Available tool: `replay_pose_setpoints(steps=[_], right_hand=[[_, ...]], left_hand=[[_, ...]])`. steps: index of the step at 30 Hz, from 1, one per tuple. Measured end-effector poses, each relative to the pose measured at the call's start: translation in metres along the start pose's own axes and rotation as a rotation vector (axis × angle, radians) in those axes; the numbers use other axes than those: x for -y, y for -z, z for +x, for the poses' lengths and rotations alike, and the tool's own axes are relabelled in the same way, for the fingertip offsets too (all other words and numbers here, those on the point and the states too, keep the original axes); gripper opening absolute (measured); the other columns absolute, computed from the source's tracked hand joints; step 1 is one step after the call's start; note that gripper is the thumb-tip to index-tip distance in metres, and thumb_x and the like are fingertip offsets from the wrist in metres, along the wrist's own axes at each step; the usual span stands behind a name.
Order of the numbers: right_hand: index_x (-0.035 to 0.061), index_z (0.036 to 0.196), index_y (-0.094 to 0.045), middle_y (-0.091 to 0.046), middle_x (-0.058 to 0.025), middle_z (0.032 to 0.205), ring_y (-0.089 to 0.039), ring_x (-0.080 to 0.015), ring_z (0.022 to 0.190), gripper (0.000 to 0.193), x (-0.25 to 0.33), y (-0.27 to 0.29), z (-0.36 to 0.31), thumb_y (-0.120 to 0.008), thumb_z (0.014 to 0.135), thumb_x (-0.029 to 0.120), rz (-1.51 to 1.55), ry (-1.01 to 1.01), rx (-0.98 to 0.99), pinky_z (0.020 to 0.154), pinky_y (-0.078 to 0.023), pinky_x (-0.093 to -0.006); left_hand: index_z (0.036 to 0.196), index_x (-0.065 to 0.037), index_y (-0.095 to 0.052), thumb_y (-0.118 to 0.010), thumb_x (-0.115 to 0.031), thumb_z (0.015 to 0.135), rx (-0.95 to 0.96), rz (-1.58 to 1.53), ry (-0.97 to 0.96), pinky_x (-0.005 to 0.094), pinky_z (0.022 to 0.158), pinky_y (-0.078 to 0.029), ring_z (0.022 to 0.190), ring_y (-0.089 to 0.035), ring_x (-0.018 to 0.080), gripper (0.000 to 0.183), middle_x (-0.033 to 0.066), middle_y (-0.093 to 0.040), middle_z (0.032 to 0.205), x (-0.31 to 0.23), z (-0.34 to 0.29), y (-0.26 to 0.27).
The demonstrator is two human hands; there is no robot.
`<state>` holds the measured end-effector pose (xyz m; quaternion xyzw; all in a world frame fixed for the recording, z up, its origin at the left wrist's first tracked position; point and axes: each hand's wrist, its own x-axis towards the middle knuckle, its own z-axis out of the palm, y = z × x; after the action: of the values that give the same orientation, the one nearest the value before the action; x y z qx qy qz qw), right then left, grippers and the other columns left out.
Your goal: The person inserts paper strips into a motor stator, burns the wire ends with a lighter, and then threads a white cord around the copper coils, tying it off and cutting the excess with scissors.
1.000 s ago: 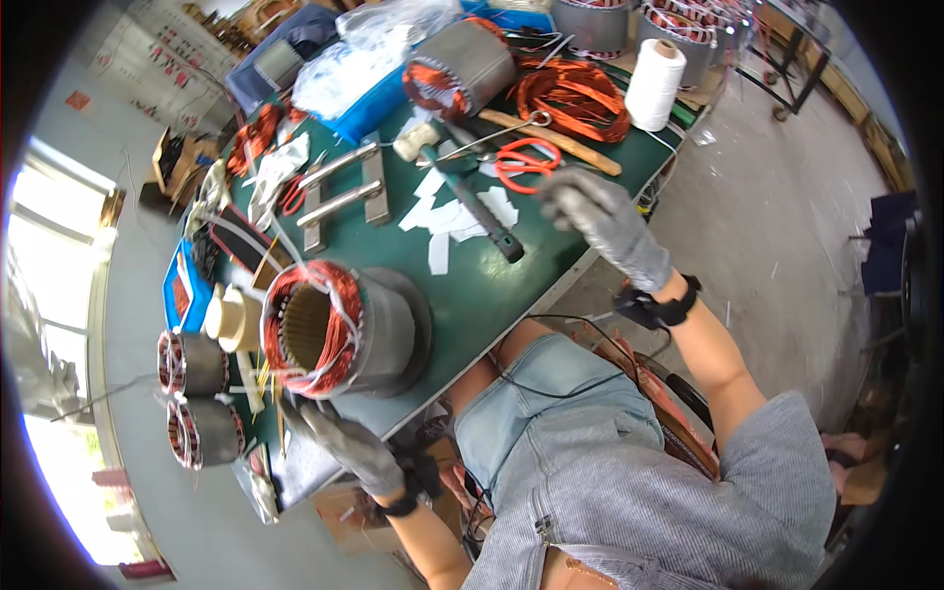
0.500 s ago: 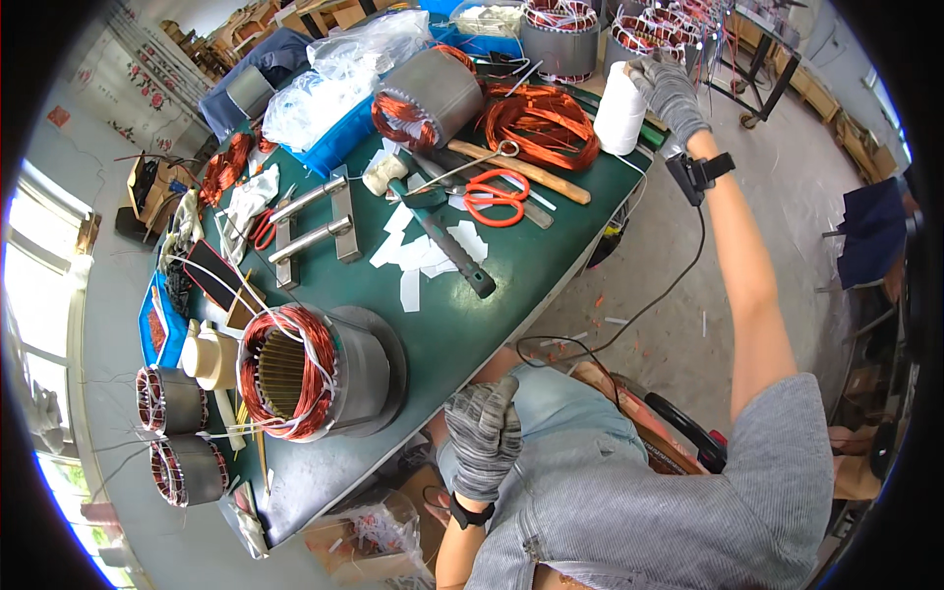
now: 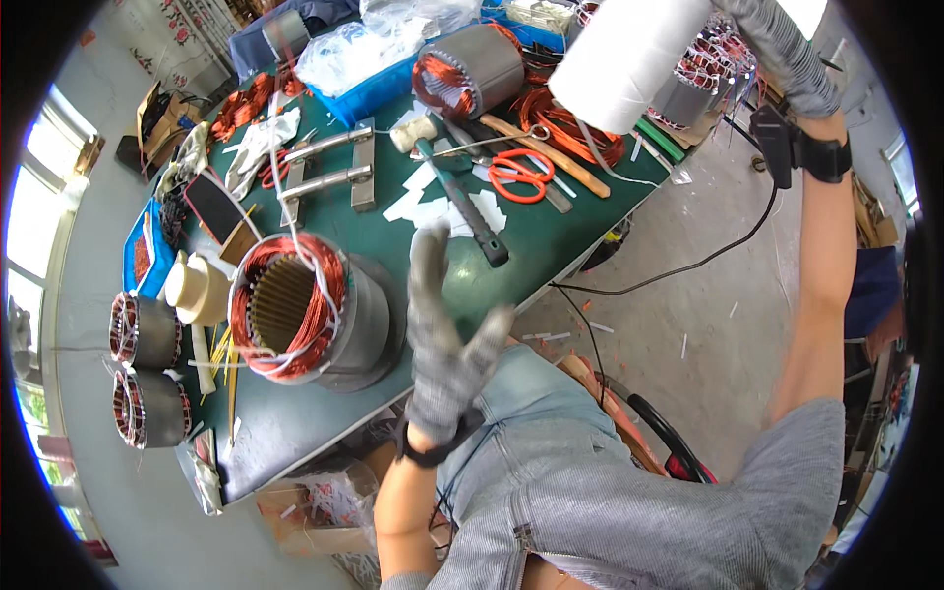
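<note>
My right hand [image 3: 787,61], in a grey knit glove, holds a white spool of thread [image 3: 629,61] raised close to the view at the upper right. Its fingertips are partly cut off by the picture's upper edge. Above the table's front edge, my left hand [image 3: 441,339] is open and slightly blurred, thumb and fingers spread, with nothing in it. Left of it stands a motor stator [image 3: 364,320] with a ring of copper windings [image 3: 329,285] on its top. White cords run over the windings. Beyond my left hand lies a dark-handled hammer [image 3: 470,218] on white paper scraps [image 3: 425,211].
Red-handled scissors [image 3: 521,177], a wooden stick [image 3: 580,175] and copper wire coils [image 3: 551,123] lie farther back. A metal fixture [image 3: 329,187] sits mid-table. Two small stators [image 3: 157,408] stand at the left edge. Blue bins [image 3: 369,101] line the back. A black cable [image 3: 678,273] hangs from my right wrist.
The spool has been lifted off the table by my right hand and come nearer. My left hand has moved forward and left to the table's edge, its fingers opening from a closed shape.
</note>
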<state>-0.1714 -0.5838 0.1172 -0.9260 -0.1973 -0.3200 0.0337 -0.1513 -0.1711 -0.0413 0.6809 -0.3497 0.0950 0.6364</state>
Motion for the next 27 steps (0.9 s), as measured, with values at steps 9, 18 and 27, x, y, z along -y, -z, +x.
replay_pose_setpoints(steps=[9,18,27], right_hand=[[0.0080,0.103,-0.058,-0.052,-0.0063,0.112,-0.049,-0.0184,0.102,0.029,0.027,-0.028,0.048,-0.054,0.084,0.030,0.128,0.127,0.103,0.084,-0.041,-0.0282],[0.0075,0.103,-0.058,-0.053,-0.0051,0.109,-0.050,-0.0169,0.100,0.031,0.034,-0.074,0.082,-0.055,0.084,0.032,0.232,0.194,0.252,0.084,-0.041,-0.0271],[0.0046,0.104,-0.058,-0.056,-0.0020,0.096,-0.050,-0.0129,0.094,0.033,0.044,-0.100,0.085,-0.056,0.085,0.031,0.341,-0.305,0.446,0.088,-0.037,-0.0267]], left_hand=[[0.111,-0.006,-0.046,-0.053,-0.024,0.087,0.060,-0.472,0.445,0.0195,0.050,-0.032,0.058,-0.035,0.0074,0.031,-0.0011,-0.043,0.076,-0.020,-0.023,-0.001],[0.090,-0.009,-0.050,-0.055,-0.025,0.086,-0.410,-0.012,1.113,0.0189,0.043,-0.028,0.051,-0.035,0.0031,0.017,-0.0035,-0.043,0.066,-0.027,-0.253,0.168],[0.089,-0.010,-0.056,-0.052,-0.022,0.089,-0.875,-0.059,1.215,0.0169,0.035,-0.021,0.040,-0.027,0.0000,0.013,-0.0081,-0.035,0.052,-0.056,-0.329,0.222]])
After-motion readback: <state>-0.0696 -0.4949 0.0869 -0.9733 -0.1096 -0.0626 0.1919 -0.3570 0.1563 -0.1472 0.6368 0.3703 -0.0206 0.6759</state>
